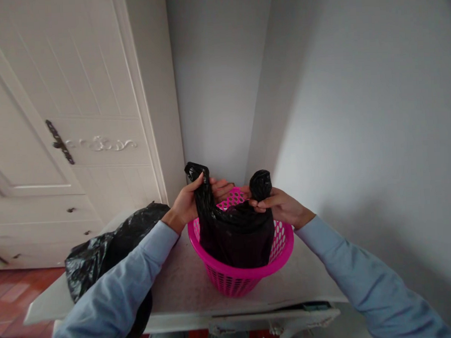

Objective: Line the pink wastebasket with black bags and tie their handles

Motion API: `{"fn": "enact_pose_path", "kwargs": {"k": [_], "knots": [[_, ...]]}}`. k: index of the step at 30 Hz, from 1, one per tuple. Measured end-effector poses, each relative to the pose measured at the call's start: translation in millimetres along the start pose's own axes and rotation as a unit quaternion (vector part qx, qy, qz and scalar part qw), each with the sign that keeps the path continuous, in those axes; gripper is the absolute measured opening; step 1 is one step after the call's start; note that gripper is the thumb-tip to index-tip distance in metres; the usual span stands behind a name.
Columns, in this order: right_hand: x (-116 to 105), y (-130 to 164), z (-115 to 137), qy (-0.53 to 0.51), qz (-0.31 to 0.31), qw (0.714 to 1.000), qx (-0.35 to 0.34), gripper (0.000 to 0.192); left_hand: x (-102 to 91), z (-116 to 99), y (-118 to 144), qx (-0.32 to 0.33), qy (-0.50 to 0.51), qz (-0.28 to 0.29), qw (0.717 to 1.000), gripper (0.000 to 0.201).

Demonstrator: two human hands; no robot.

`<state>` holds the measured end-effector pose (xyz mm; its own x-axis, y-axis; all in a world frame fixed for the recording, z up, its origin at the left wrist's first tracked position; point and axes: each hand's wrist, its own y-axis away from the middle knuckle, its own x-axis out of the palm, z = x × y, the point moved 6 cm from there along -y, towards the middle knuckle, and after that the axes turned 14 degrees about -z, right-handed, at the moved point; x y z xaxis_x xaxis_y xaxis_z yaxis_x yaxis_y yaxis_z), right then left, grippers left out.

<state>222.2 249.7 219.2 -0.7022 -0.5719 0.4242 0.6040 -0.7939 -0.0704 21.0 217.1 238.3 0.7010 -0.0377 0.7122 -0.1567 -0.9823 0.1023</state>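
Observation:
A black plastic bag (236,238) hangs by its handles from both hands, its lower part down inside a pink basket (248,272) with perforated walls. My left hand (189,200) grips the left handle, the thumb pressed on the plastic and the other fingers stretched out behind it. On the other side, my right hand (279,204) pinches the right handle, whose bunched loop stands up above the fingers. The bag's mouth sags between the two hands. What the bag may contain is hidden.
Another black plastic bag (112,243) lies on the white table (178,290), left of the basket. A partly open drawer (273,320) juts out at the table's front edge. A white wardrobe (95,95) stands at the left, and grey walls (221,79) meet behind the table.

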Motion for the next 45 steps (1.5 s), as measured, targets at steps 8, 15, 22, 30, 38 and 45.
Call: {"fn": "enact_pose_path", "kwargs": {"k": [8, 15, 22, 30, 38, 45], "knots": [[-3.6, 1.3, -3.2, -0.033, -0.035, 0.999, -0.020, 0.047, 10.7, 2.2, 6.7, -0.049, 0.010, 0.087, 0.995, 0.062], [13.3, 3.7, -1.4, 0.074, 0.014, 0.995, -0.066, 0.054, 17.2, 6.2, 10.5, -0.050, -0.016, 0.087, 0.995, 0.064], [26.1, -4.4, -20.8, 0.155, 0.028, 0.988, -0.002, 0.064, 16.0, 6.8, 13.0, -0.033, -0.025, 0.061, 0.997, 0.063], [22.1, -7.4, 9.8, -0.055, -0.033, 0.993, -0.095, 0.058, -1.0, 20.4, -5.3, -0.146, -0.185, -0.056, 0.970, 0.052], [26.8, -8.2, -2.6, 0.081, -0.007, 0.996, -0.049, 0.052, 5.7, 36.3, -6.5, -0.106, -0.288, -0.061, 0.950, 0.015], [42.8, -9.4, -22.9, 0.186, 0.063, 0.980, -0.001, 0.077, 1.9, 36.9, -13.8, -0.048, -0.373, -0.084, 0.923, 0.018]]}}
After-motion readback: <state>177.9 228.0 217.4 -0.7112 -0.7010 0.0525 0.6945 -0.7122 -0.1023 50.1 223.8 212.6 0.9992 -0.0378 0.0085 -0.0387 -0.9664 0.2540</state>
